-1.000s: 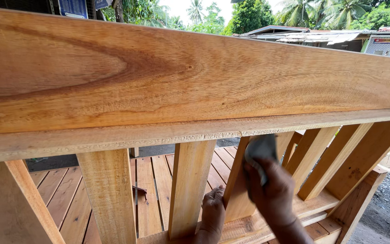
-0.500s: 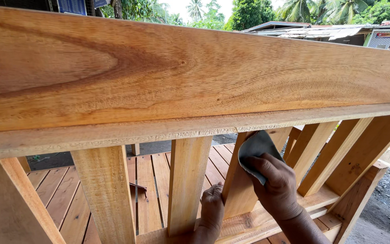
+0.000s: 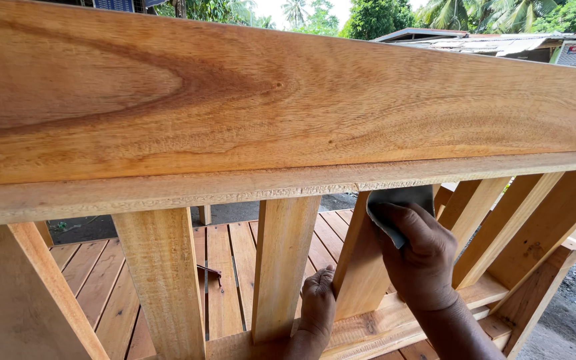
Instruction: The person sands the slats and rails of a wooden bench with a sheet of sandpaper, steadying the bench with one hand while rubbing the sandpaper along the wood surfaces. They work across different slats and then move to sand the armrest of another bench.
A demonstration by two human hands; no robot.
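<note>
Two hands at work: right hand (image 3: pixel 421 257) presses a limp grey sandpaper sheet (image 3: pixel 401 208) flat against a slanted wooden slat (image 3: pixel 361 267), just under the top rail (image 3: pixel 288 107); left hand (image 3: pixel 318 300) grips the slat's base. Slat: stiff, fixed.

A: Item one, lower middle of the frame?
B: Left hand (image 3: pixel 317 299), bare. No glove, ring or watch showing; knuckles and short nails visible.
A: Item two, just right of it?
B: Right hand (image 3: pixel 421 257), bare as well, with a bare wrist and forearm running to the bottom edge. No sleeve, band or bracelet in sight.
</note>
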